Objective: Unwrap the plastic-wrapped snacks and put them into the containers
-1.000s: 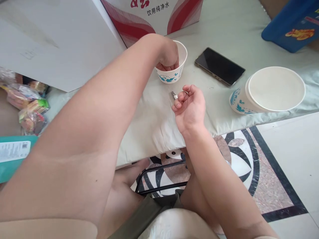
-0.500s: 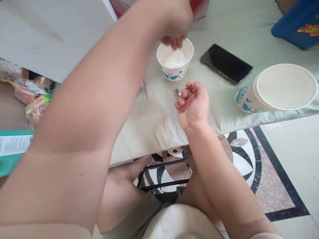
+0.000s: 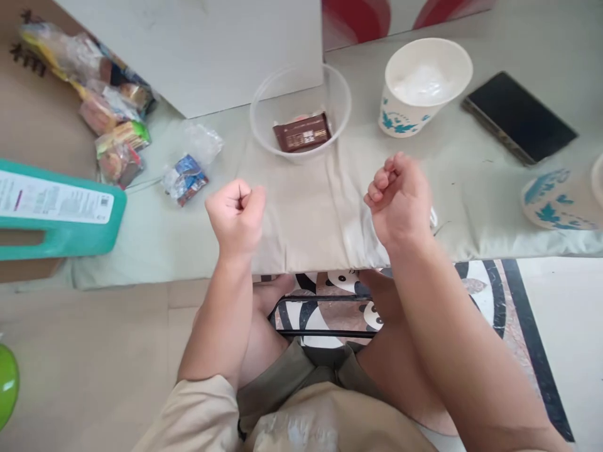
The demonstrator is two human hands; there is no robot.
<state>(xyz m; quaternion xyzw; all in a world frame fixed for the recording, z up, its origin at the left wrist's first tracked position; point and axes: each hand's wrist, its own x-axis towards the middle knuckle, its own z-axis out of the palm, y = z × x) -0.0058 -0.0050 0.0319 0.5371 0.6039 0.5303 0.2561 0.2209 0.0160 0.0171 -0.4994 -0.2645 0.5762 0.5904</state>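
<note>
My left hand (image 3: 236, 216) is closed in a fist above the front of the cloth-covered table, with nothing showing in it. Beyond it stands a clear plastic bowl (image 3: 260, 129) with a brown wrapped snack (image 3: 304, 133) inside. My right hand (image 3: 400, 198) has its fingers curled toward the palm, and no object shows in them. A paper cup (image 3: 402, 119) with blue leaf prints stands just past it, crumpled clear plastic (image 3: 419, 85) inside. By the right wrist a small whitish thing (image 3: 433, 217) lies on the cloth, mostly hidden.
A blue torn wrapper (image 3: 186, 179) lies left of the bowl. Several packaged snacks (image 3: 117, 125) and a teal container (image 3: 106, 232) are at far left. A white box (image 3: 226, 50) rises behind. On the right are a phone (image 3: 521, 116) and another printed paper cup (image 3: 556, 201).
My left hand has come back from over the paper cup to the left, and its arm no longer crosses the view. The view has swung left, showing the plastic bowl. My right hand stays near the cup.
</note>
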